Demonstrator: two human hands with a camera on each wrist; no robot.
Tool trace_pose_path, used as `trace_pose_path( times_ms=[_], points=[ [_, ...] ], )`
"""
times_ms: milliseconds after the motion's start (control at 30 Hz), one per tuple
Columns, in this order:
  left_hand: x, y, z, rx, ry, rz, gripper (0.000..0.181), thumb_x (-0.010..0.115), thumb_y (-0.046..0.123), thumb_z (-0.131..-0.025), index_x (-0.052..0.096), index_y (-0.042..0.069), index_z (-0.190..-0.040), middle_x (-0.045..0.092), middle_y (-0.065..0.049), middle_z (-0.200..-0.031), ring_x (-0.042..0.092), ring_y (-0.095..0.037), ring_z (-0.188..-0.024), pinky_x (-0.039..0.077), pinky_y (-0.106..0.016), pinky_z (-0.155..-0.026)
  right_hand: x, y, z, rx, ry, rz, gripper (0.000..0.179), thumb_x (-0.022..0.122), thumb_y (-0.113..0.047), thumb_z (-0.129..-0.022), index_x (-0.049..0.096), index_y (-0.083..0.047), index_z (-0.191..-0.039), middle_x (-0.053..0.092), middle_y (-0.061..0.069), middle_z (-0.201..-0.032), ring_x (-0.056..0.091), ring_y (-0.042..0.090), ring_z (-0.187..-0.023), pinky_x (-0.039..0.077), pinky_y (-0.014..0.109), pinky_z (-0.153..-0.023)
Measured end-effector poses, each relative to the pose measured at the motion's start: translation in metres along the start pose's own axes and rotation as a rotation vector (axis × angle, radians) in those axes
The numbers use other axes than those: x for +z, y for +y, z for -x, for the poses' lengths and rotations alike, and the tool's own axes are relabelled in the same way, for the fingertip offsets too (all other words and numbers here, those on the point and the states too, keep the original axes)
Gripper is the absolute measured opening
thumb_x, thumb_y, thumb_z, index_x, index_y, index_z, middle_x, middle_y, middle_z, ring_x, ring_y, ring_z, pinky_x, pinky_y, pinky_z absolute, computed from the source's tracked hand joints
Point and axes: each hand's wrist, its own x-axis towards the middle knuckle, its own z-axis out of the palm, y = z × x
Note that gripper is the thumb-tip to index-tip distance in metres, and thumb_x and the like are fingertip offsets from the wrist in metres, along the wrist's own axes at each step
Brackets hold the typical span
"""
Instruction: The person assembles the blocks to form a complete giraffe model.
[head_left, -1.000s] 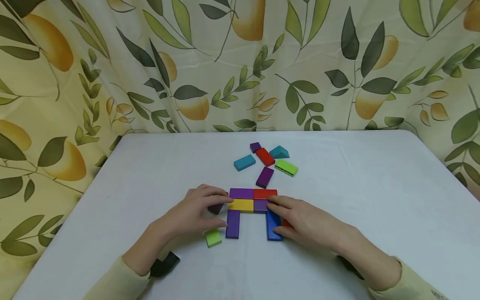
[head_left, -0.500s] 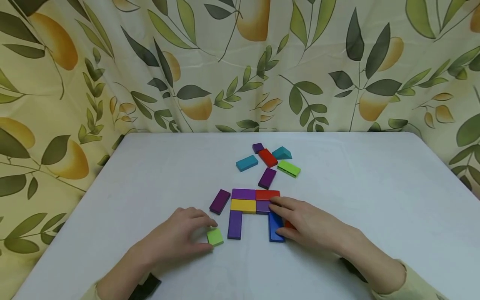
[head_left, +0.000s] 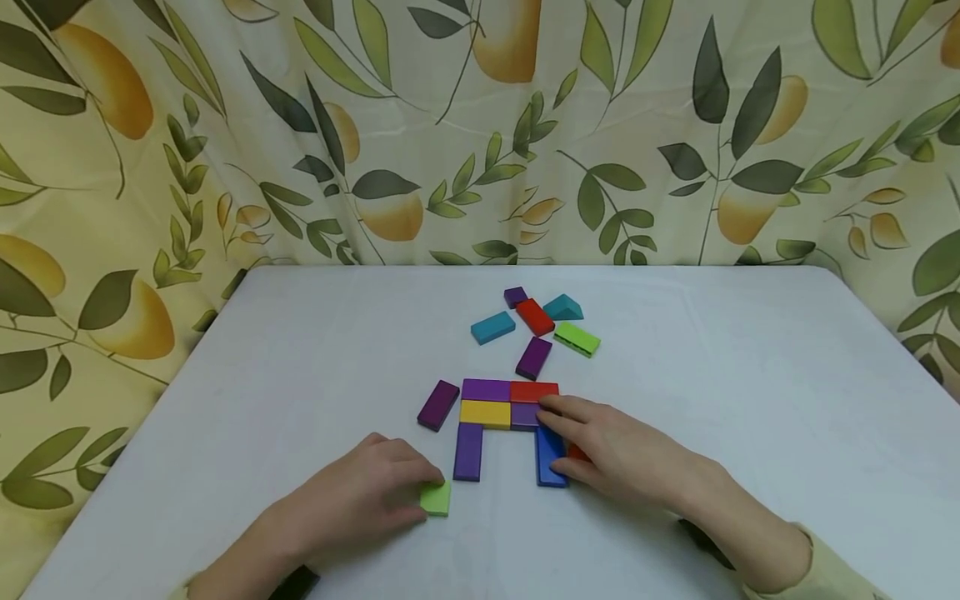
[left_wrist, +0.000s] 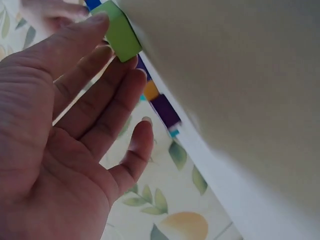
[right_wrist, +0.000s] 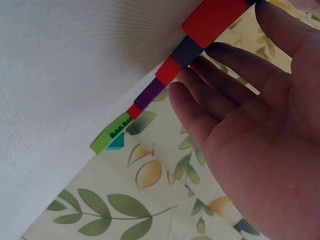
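Observation:
In the head view my left hand (head_left: 367, 492) pinches a small light green block (head_left: 436, 498) between thumb and fingers, just left of the lower end of an upright purple block (head_left: 468, 452). The left wrist view shows the thumb on that green block (left_wrist: 120, 35). My right hand (head_left: 622, 442) rests at the right side of a flat arrangement, its fingertips by a short purple block (head_left: 523, 415) and its thumb at a blue block (head_left: 549, 457). A red block (head_left: 577, 452) is partly hidden under this hand. Purple (head_left: 486, 390), red (head_left: 534, 391) and yellow (head_left: 484, 413) blocks form the arrangement's top.
A dark purple block (head_left: 438, 406) lies tilted left of the arrangement. Behind it are another dark purple block (head_left: 533, 358), a teal block (head_left: 492, 327), a red block (head_left: 535, 317), a small purple one (head_left: 515, 297), a teal wedge (head_left: 564, 307) and a lime block (head_left: 577, 339).
My left hand has left the arrangement's left side, come toward me and taken hold of the light green block, which is now slightly nearer me and turned straighter. The right hand stays in place.

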Motion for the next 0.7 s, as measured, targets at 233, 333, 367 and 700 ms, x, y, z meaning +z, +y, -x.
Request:
trace_pose_path(
  times_ms=[233, 333, 367, 700],
  points=[
    [0.006, 0.006, -0.007, 0.104, 0.002, -0.091, 0.024, 0.077, 0.025, -0.092, 0.076, 0.020, -0.115, 0.069, 0.011, -0.111, 0.060, -0.009, -0.109, 0.046, -0.032, -0.094, 0.000, -0.002, -0.001, 0.009, -0.003, 0.005, 0.061, 0.073, -0.031, -0.095, 0.054, -0.007, -0.147, 0.047, 0.012, -0.151, 0.047, 0.033, -0.136, 0.049, 0.046, -0.100],
    [0.007, 0.009, -0.011, 0.147, 0.012, -0.151, 0.024, 0.078, 0.027, -0.091, 0.077, 0.020, -0.115, 0.070, 0.008, -0.111, 0.061, -0.011, -0.108, 0.047, -0.031, -0.092, 0.000, -0.002, 0.000, 0.007, -0.003, 0.004, 0.060, 0.073, -0.031, -0.094, 0.054, -0.007, -0.146, 0.047, 0.013, -0.150, 0.047, 0.033, -0.136, 0.049, 0.046, -0.100],
    [0.008, 0.010, -0.012, 0.161, 0.015, -0.177, 0.025, 0.078, 0.027, -0.091, 0.077, 0.020, -0.115, 0.070, 0.007, -0.111, 0.061, -0.011, -0.108, 0.047, -0.031, -0.091, 0.000, -0.002, 0.000, 0.007, -0.003, 0.004, 0.060, 0.073, -0.031, -0.094, 0.054, -0.007, -0.146, 0.047, 0.013, -0.150, 0.047, 0.033, -0.136, 0.049, 0.046, -0.100],
    [0.007, 0.016, -0.018, 0.221, 0.007, -0.338, 0.029, 0.076, 0.032, -0.093, 0.077, 0.023, -0.120, 0.069, 0.006, -0.110, 0.059, -0.012, -0.105, 0.047, -0.028, -0.089, 0.001, -0.001, 0.000, 0.009, 0.001, 0.006, 0.061, 0.073, -0.032, -0.094, 0.054, -0.007, -0.146, 0.047, 0.013, -0.150, 0.047, 0.034, -0.136, 0.049, 0.047, -0.100]
  ],
)
